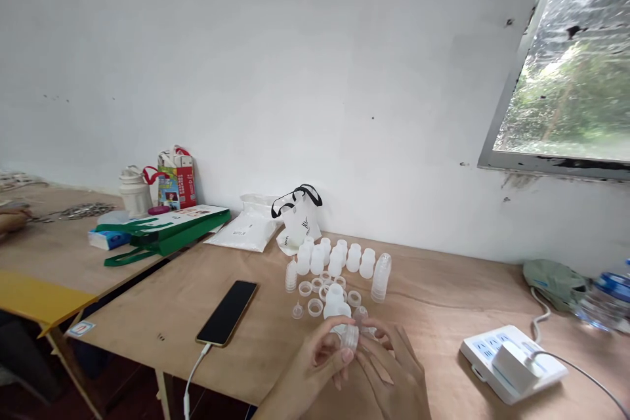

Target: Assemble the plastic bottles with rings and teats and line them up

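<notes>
Over our table (275,341), our left hand (321,349) pinches; we can't tell whether our right hand (395,367) grips; a bump could tip the white bottle (336,302) beyond; if left fingers slip, the clear plastic piece (350,337) they hold could fall.

A simple workroom, shown by wooden tables (433,335) and clustered white bottles (353,258).

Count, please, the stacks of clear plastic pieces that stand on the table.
2. A shorter stack stands left of the rear white bottles; a taller stack stands right of them. The left hand and right hand may hide more.
</notes>
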Demonstrator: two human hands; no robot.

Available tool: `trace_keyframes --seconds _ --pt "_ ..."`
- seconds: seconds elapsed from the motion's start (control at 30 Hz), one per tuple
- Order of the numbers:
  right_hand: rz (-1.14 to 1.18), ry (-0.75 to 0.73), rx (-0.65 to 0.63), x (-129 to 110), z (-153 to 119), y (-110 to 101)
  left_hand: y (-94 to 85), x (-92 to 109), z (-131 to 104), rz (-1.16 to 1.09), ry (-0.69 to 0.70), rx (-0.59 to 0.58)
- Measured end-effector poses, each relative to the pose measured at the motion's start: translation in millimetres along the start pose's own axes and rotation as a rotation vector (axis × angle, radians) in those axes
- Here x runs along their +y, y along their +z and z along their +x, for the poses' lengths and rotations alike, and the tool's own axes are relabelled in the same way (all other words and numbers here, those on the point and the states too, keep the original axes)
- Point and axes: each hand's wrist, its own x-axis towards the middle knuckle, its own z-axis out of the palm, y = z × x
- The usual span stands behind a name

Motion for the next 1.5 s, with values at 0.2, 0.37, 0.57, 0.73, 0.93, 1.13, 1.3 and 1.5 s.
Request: trace_keyframes --seconds 0.2,0.37,0.57,0.73,0.93,1.13,1.3,1.5 --pt "0.184 0.105 -0.050 -5.8 -0.2 1.3 0.4 1.6 -3.4 0.020 0.013 -0.040" --pt "0.391 0.318 -0.070 -8.2 1.9 2.5 -0.4 -2.8 -7.2 0.041 0.024 -0.059" --pt "0.635 0.588 -0.060 -16.5 1.5 8.0 -2.2 6.3 -14.8 0.369 0.059 -0.037" --pt "0.762 0.770 -0.157 -9.9 -3.9 13.7 -2.9 16.4 -15.7 0.631 0.152 -0.035" --pt "0.890 0.921 -0.155 9.0 -18.8 29.3 -9.4 2.8 -6.2 0.809 0.362 -0.049" --pt "1.182 0.972 -0.156 21.2 -30.1 54.1 -10.7 -0.6 -5.6 0.917 0.441 -0.066" --pt "1.205 1.022 -0.168 17.9 -37.2 50.2 -5.4 4.2 -12.3 0.842 0.391 -0.038" --pt "0.606 0.819 0.102 -19.0 -23.8 23.0 -3.0 6.5 -18.1 0.630 0.189 -0.065"
